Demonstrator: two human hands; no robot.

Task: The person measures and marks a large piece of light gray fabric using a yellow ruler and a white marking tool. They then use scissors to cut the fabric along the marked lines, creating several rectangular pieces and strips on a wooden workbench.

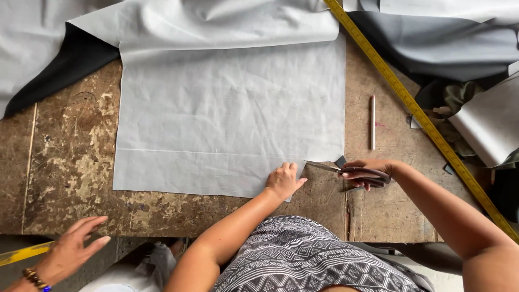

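The sheet of pale grey cloth [227, 119] was spread flat over the middle of the counter [70, 178], its near edge lying close to the counter's front edge and its far end folded back toward the rear. A faint straight line was marked across it, parallel to the near edge. The cloth's near right corner was pinned down by the left hand [283, 181], fingers flat and pressed, grasping nothing. Just beside that corner the scissors [346, 171] were held in the right hand [367, 173], its grip clenched through the handles, the blades slightly parted and pointed at the cloth's right edge.

A clean cut would probably be helped if the blades were lined up with the marked line before closing, and if the cloth were kept taut and flat under the pressing hand so that no ripple was carried into the cut.

A pencil [372, 121] lay on the bare wood to the right, and a yellow measuring tape [416, 111] ran slantwise across the right rear corner. Another person's hand [70, 246] was held near the front left corner.
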